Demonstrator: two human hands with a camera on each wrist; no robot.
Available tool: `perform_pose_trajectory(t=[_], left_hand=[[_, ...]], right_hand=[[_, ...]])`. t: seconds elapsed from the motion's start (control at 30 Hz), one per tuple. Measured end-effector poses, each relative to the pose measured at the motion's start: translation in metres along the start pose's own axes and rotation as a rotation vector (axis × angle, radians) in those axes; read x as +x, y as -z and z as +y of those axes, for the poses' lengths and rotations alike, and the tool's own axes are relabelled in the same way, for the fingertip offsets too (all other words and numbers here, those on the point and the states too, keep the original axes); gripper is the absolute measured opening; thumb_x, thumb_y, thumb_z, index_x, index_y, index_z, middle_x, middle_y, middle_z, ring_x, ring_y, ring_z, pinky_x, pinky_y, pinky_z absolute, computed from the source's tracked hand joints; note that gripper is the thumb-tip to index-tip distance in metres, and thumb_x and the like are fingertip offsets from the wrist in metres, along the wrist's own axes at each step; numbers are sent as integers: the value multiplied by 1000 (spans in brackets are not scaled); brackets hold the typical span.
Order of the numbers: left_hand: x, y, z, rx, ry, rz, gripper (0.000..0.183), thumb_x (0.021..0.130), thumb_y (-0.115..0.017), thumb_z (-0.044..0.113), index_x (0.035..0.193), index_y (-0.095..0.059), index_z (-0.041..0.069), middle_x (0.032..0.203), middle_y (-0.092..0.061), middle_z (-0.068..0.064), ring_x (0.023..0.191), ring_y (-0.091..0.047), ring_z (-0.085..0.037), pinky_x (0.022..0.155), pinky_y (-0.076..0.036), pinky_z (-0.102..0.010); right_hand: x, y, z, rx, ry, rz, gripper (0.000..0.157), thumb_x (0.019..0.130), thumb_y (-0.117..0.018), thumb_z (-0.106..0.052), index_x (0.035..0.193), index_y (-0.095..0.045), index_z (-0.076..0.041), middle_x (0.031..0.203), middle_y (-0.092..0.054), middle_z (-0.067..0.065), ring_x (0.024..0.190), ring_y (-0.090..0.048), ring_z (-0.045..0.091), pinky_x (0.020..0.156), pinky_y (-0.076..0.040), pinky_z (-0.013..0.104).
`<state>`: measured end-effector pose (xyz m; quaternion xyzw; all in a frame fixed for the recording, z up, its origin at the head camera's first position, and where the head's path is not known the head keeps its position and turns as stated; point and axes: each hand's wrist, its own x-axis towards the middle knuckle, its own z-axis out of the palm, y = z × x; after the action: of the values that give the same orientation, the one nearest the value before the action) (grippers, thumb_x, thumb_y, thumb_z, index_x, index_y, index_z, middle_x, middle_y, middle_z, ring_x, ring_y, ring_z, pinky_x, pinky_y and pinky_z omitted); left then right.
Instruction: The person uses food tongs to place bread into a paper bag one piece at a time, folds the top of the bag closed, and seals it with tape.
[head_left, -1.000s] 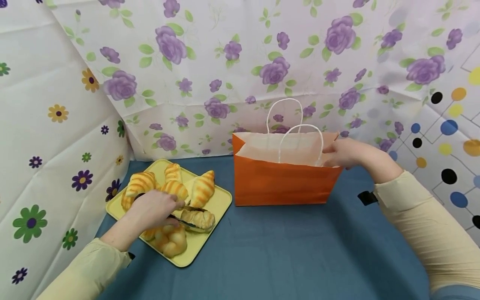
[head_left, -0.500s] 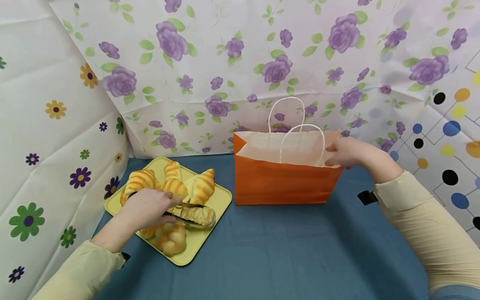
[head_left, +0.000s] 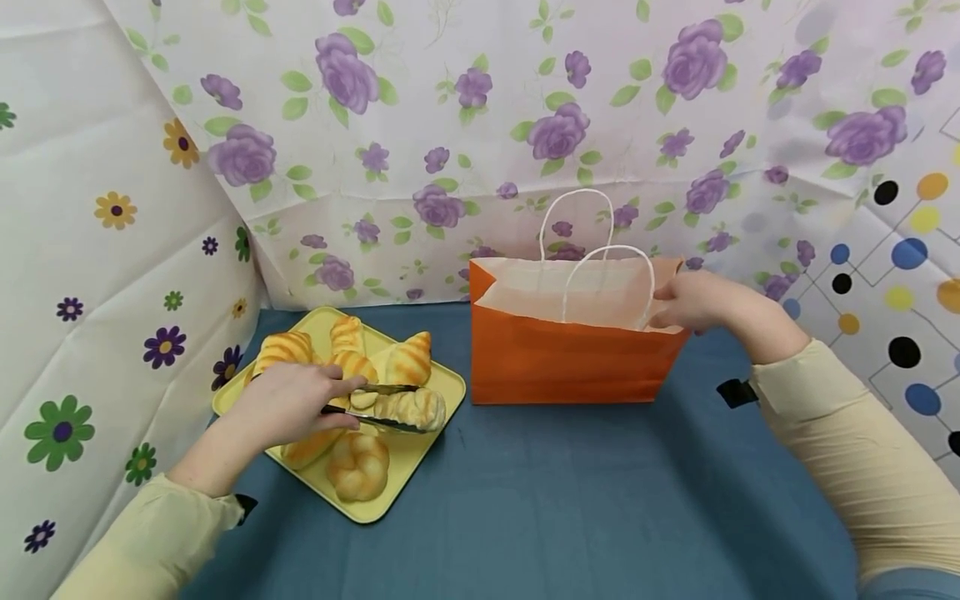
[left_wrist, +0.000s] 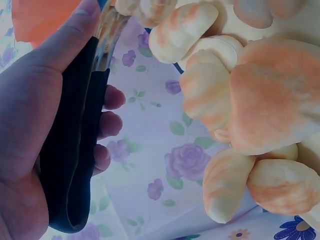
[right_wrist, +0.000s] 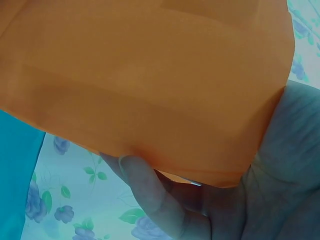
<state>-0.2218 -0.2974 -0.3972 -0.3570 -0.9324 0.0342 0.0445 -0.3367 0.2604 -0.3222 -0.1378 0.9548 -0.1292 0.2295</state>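
Observation:
My left hand (head_left: 288,404) grips black-handled tongs (left_wrist: 75,140). Between the tongs' arms is a pale, ridged bread roll (head_left: 416,408), close over the right part of a yellow tray (head_left: 382,504). Other striped and golden breads lie on the tray, among them a round braided bun (head_left: 358,467) at its near side. My right hand (head_left: 697,300) holds the right edge of an orange paper bag (head_left: 562,362), its thumb and fingers at the mouth. The bag stands upright with its top spread apart and its white handles raised.
A blue cloth (head_left: 540,500) covers the table. Behind the tray and bag hangs a curtain (head_left: 420,150) with purple flowers, and patterned sheets enclose both sides. The bag stands just right of the tray.
The pale roll in the tongs has moved up and to the right. The braided bun has shifted right and shows more fully. My right hand stays at the bag's edge.

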Motion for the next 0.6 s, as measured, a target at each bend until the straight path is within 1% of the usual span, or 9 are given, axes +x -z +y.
perform_pose_trajectory(t=[0.13,0.27,0.37,0.43,0.5,0.6], left_hand=[[0,3,2,8,30,47,56,89,-84,55,129,-79,16,80,-58,5,53,-41,-7,47,-38,-27],[2,4,4,48,63,149,55,89,-85,54,127,-78,14,77,-57,1,50,-39,-9,44,-35,-28],[4,4,5,68,84,226,56,88,-86,52,126,-78,13,76,-59,-2,49,-44,-12,44,-36,-30],[5,4,5,73,89,285,62,96,-72,63,128,-78,11,76,-60,-5,48,-43,-12,43,-35,-30],[5,5,5,81,102,340,73,101,-54,73,129,-78,10,76,-61,-6,46,-42,-12,41,-33,-30],[5,6,5,92,142,427,94,102,-22,81,132,-77,11,75,-57,-6,44,-33,-11,39,-28,-30]], right_hand=[[-1,0,1,-10,-3,10,65,105,-65,-30,152,-50,13,146,-56,36,79,-68,26,81,-60,51],[-1,-1,3,-7,5,19,64,105,-66,-30,152,-51,12,141,-60,35,77,-67,27,79,-59,50],[-1,-1,3,3,2,25,65,105,-66,-30,152,-51,12,139,-61,34,79,-68,28,78,-60,50],[-2,-1,4,9,0,20,65,106,-65,-31,153,-50,11,127,-67,30,78,-67,28,78,-59,49],[-2,-1,4,13,-1,20,65,106,-65,-31,153,-50,11,123,-69,27,78,-66,28,77,-59,49],[-3,-1,4,16,6,14,66,106,-65,-32,154,-49,10,108,-70,19,74,-64,27,75,-56,46]])
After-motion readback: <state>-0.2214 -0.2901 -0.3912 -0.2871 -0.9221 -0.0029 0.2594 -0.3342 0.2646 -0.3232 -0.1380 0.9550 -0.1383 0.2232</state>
